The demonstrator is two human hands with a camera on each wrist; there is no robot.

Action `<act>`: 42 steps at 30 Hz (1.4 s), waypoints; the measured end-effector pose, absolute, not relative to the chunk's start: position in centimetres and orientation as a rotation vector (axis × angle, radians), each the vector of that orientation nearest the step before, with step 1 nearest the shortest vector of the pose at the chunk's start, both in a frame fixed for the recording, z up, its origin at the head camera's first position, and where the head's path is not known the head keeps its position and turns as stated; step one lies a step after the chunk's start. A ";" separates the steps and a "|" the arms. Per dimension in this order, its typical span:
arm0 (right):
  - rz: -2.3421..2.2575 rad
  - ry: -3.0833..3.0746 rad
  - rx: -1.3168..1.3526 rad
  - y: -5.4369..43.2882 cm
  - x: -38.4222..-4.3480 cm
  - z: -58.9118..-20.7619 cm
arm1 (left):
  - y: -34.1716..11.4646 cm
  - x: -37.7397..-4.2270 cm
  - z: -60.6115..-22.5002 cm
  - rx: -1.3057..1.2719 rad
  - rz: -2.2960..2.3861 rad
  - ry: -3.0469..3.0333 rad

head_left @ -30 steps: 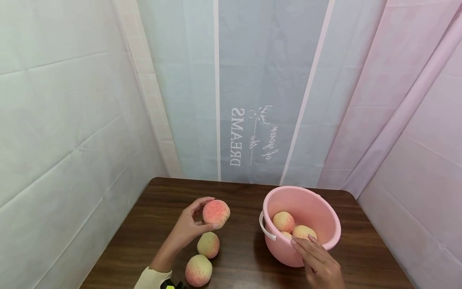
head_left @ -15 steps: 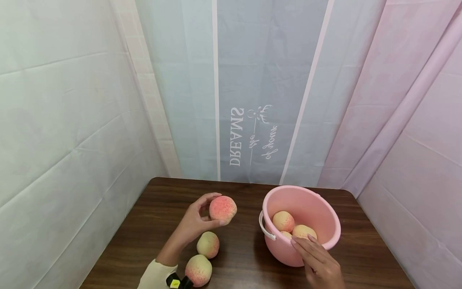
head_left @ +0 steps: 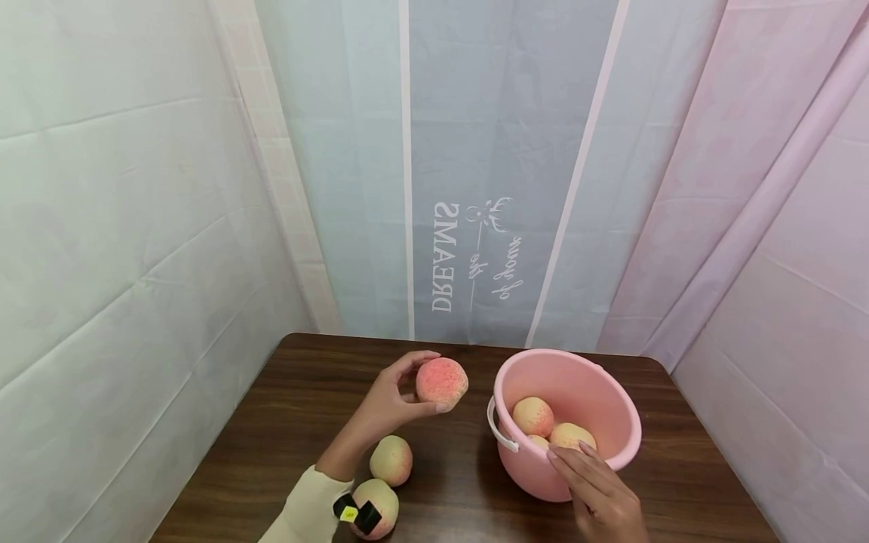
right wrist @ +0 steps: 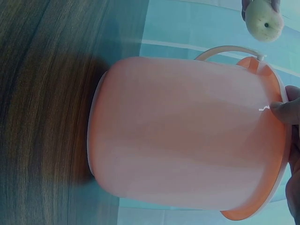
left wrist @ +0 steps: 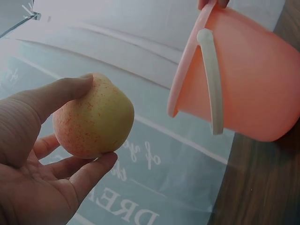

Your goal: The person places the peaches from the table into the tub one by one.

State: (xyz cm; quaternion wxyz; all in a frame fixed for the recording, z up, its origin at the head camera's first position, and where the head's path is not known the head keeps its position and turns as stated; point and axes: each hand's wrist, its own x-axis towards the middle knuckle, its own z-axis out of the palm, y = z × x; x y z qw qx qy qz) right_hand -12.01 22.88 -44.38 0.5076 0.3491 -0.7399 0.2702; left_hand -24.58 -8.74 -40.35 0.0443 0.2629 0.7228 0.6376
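Observation:
My left hand point(head_left: 390, 400) holds a pink-and-yellow peach point(head_left: 443, 382) above the table, left of a pink bucket point(head_left: 591, 396). In the left wrist view, the thumb lies over the top of this peach point(left wrist: 96, 117) and the fingers are beneath it. My right hand point(head_left: 600, 494) grips the bucket's near rim, thumb outside and fingers over the edge, as the right wrist view shows. Inside the bucket lie a peach point(head_left: 532, 416), another peach point(head_left: 572, 435) and a third, partly hidden peach point(head_left: 539, 441). The bucket stands upright.
Two more peaches are on the dark wooden table point(head_left: 451, 483): one point(head_left: 391, 460) below my left wrist, the other point(head_left: 382, 498) partly covered by the wrist device point(head_left: 357, 513). The bucket's white handle point(head_left: 501, 426) hangs on its left side. Printed curtains point(head_left: 475, 151) surround the table.
My left hand has carried its peach rightward and slightly farther back, nearer the bucket. The right hand and the bucket stay where they were.

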 end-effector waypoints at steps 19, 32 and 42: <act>0.670 -1.780 0.852 23.0 -12.1 -44.7 | -6.2 -25.7 -40.0 0.815 1.968 2.208; 0.681 -1.794 0.851 22.8 -11.9 -44.2 | -4.0 -26.2 -39.8 0.838 1.930 2.198; 0.665 -1.785 0.866 22.9 -12.0 -44.4 | -2.7 -26.1 -39.8 0.872 1.912 2.166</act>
